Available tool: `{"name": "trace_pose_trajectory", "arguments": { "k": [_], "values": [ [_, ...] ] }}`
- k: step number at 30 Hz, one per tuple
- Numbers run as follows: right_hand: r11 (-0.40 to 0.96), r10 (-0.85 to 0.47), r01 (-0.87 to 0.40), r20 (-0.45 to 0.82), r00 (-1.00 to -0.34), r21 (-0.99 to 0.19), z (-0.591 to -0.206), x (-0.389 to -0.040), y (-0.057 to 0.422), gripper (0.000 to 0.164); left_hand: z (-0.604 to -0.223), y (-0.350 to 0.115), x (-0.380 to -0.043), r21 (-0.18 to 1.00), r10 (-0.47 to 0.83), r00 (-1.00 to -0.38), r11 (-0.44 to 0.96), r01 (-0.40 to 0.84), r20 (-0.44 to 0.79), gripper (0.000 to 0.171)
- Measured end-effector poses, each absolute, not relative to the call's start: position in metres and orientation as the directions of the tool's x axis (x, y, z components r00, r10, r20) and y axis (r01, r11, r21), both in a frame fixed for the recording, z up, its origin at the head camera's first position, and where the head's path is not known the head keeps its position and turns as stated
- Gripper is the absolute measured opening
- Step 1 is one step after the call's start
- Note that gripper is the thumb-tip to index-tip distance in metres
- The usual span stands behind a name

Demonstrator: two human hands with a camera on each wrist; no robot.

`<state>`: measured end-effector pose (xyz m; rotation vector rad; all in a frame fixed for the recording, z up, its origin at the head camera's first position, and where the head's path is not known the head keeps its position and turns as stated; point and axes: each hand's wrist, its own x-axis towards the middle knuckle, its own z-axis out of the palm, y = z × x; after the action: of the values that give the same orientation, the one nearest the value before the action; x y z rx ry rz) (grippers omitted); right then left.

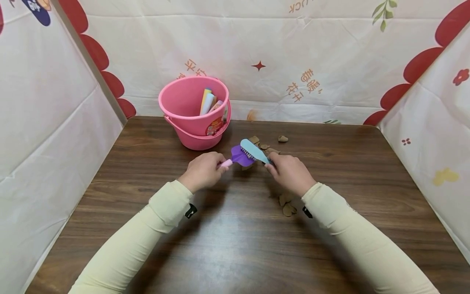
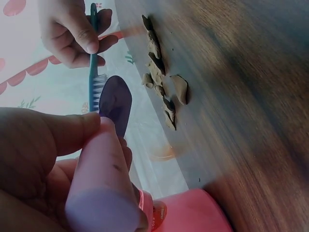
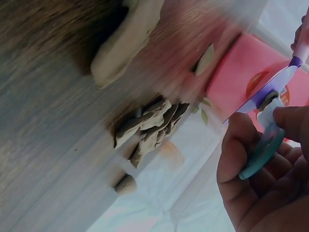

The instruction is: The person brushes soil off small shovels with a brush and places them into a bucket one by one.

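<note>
My left hand [image 1: 203,170] grips the pink handle [image 2: 104,169] of a small toy shovel with a purple blade [image 1: 240,156]. In my right hand [image 1: 291,173] is a light blue brush [image 1: 252,150], pinched by its handle. The brush's bristles [image 2: 98,86] meet the blade's face, above the table. Beyond and below the tools lie several brown clay pieces [image 3: 149,125], thin and curled at the edges. Two more flat clay pieces [image 1: 289,210] rest under my right wrist. A small clay lump [image 1: 282,139] sits apart at the back.
A pink bucket [image 1: 176,100] stands at the back left of the brown wooden table [image 1: 220,245], with several coloured tube-like things [image 1: 207,102] inside. Its handle hangs over the front. A printed white cloth [image 1: 330,61] closes off the back and sides.
</note>
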<state>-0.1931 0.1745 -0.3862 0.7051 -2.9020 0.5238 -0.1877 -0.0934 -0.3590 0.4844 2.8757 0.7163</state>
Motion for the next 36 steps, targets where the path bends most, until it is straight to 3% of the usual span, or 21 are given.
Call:
{"name": "trace_pose_trajectory", "arguments": {
  "k": [11, 22, 36],
  "values": [
    [0.859, -0.359, -0.401, 0.185, -0.915, -0.318, -0.392, -0.210, 0.195, 0.015, -0.359, -0.097, -0.191, 0.486, 0.342, -0.937, 0.832, 0.266, -0.072, 0.015],
    [0.757, -0.553, -0.604, 0.248, -0.795, -0.250, -0.373, -0.189, 0.161, 0.011, -0.358, -0.096, -0.191, 0.506, 0.348, -0.935, 0.819, 0.271, -0.062, 0.017],
    [0.848, -0.389, -0.431, 0.191, -0.901, -0.309, -0.388, -0.210, 0.193, 0.013, -0.359, -0.098, -0.187, 0.473, 0.349, -0.937, 0.829, 0.299, -0.020, 0.012]
  ]
}}
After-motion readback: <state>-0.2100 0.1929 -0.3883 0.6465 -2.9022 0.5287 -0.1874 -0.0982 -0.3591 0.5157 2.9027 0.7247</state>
